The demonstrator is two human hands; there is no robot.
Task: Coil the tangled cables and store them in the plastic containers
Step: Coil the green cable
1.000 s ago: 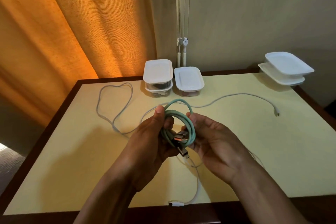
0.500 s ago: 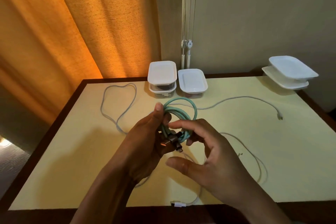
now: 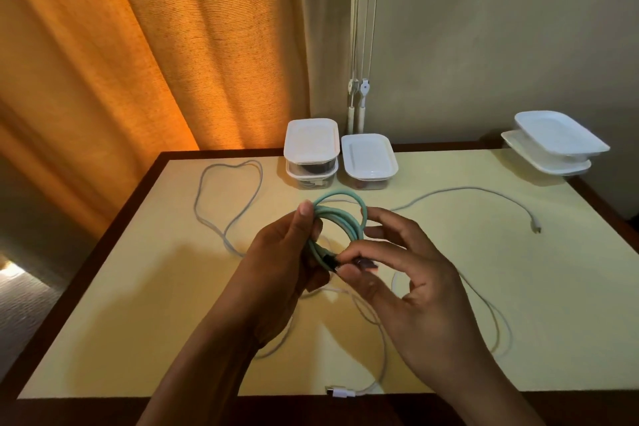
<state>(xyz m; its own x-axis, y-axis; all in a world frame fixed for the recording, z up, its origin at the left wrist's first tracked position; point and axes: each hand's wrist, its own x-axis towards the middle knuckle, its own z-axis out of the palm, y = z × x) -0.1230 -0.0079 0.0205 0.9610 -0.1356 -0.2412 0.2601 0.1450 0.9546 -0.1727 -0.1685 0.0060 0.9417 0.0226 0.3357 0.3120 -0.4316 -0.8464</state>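
Head view: right hand (image 3: 411, 290) now on plug (image 3: 330, 260) of teal cable (image 3: 349, 218).

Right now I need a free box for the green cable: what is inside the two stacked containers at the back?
The upper container shows something dark through its clear wall; the lower container shows something pale. The lids hide how full they are.

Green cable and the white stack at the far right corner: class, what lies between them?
Head view: a white cable arcs over the table between the green cable and the white stack, its plug lying free.
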